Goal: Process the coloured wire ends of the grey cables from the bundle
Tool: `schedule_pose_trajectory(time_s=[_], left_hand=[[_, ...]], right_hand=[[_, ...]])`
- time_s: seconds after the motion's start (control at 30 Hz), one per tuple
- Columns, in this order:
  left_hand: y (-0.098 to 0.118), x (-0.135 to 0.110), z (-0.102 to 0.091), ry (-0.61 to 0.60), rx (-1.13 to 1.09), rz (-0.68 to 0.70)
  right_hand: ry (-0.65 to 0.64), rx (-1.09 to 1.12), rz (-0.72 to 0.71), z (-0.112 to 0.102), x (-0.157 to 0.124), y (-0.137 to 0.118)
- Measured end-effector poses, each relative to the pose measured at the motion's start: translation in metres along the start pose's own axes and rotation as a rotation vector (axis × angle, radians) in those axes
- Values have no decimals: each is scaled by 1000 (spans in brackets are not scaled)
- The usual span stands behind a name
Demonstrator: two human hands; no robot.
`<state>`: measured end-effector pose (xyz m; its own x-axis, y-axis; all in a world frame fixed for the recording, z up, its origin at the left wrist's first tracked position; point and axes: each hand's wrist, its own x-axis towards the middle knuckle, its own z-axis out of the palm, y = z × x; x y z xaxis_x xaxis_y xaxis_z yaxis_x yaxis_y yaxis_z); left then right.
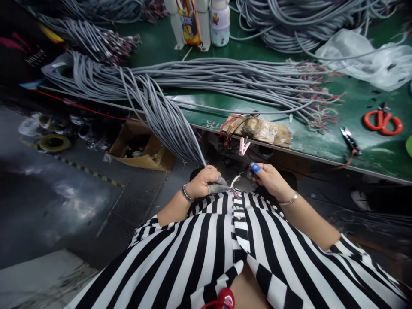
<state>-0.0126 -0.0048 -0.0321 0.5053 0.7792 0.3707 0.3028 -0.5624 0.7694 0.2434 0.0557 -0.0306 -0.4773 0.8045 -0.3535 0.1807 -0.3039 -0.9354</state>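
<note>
My left hand, its fingers in grey coverings, is closed on the end of a grey cable. White and coloured wires stick out just beyond its fingertips, in front of the striped shirt. A hanging bundle of grey cables runs from the table edge down toward this hand. My right hand, with a blue cover on the thumb, is closed in a pinch a little to the right of the wires. Something dark shows at its fingertips, too small to name.
Long grey cables with stripped ends lie across the green table. Orange-handled scissors and small cutters lie at the right. A pink clip hangs at the edge by a taped cardboard piece. Below stands an open carton.
</note>
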Motion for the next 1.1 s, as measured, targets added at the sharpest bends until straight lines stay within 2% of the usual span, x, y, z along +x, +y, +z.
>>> schedule_pose_trajectory(time_s=[0.13, 0.2, 0.27, 0.3, 0.37, 0.43, 0.5, 0.57, 0.63, 0.7, 0.77, 0.83, 0.93, 1.0, 1.1], left_hand=[[-1, 4, 5, 14, 43, 1], [-1, 7, 6, 13, 57, 18], [0, 9, 5, 9, 50, 29], [1, 9, 5, 12, 40, 29], [1, 8, 4, 26, 9, 23], [1, 4, 3, 48, -38, 1], [0, -3, 3, 91, -114, -61], [-2, -10, 3, 162, -217, -158], [-5, -16, 4, 224, -321, -244], [-7, -19, 5, 231, -392, -284], [-9, -19, 4, 201, -403, -296], [-9, -17, 1, 159, -366, -291], [-9, -15, -4, 103, -294, -275], [-8, -15, -8, 69, -256, -275], [-7, -16, -11, 42, -229, -279]], right_hand=[[-262, -63, 13, 4, -17, -7], [-398, 16, 18, 15, -19, -11], [-480, 156, 67, 26, -16, -14], [-480, 232, 94, 31, -14, -14], [-390, 371, 129, 35, -8, -13], [-217, 466, 118, 32, -2, -11], [-52, 465, 48, 26, -1, -9], [72, 325, -117, 19, -4, -9], [114, 40, -369, 17, -11, -13], [72, -307, -628, 20, -17, -21], [-27, -607, -794, 27, -18, -30], [-130, -804, -874, 35, -13, -37], [-280, -916, -932, 42, -2, -41], [-364, -900, -930, 41, 5, -40], [-508, -745, -835, 34, 13, -38]])
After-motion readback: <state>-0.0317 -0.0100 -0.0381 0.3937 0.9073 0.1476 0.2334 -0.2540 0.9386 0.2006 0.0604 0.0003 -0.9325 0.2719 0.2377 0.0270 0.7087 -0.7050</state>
